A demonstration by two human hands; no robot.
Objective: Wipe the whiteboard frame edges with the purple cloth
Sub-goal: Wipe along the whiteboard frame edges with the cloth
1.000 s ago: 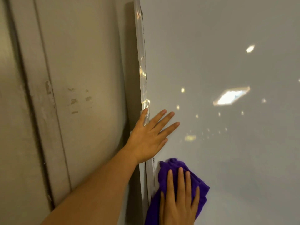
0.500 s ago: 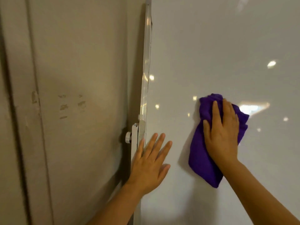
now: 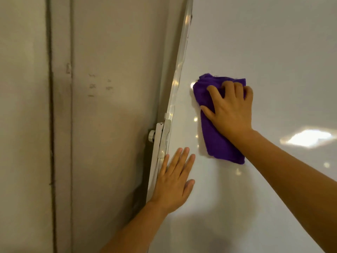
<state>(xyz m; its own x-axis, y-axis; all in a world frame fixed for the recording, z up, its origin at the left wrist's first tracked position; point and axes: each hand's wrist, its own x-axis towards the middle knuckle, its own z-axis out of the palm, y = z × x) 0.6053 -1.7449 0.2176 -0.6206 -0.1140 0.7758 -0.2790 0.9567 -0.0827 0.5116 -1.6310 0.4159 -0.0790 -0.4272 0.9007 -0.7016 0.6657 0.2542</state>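
The whiteboard [image 3: 273, 52] fills the right of the head view, glossy and white. Its silver frame edge [image 3: 179, 70] runs up its left side, leaning right toward the top. A bunched purple cloth [image 3: 212, 139] lies against the board surface, a short way right of the frame. My right hand [image 3: 231, 110] presses on the cloth with fingers curled over its top. My left hand [image 3: 173, 181] lies flat on the board beside the lower frame, fingers spread, little finger along the frame.
A white bracket [image 3: 160, 141] with a round knob [image 3: 151, 136] clamps the frame just above my left hand. A beige wall [image 3: 109, 125] with a vertical seam [image 3: 52, 125] stands close behind and left of the board.
My right hand has carried the cloth from low beside the frame up onto the board face, then leftward toward the frame. My left hand now sits below the bracket. The view has shifted.
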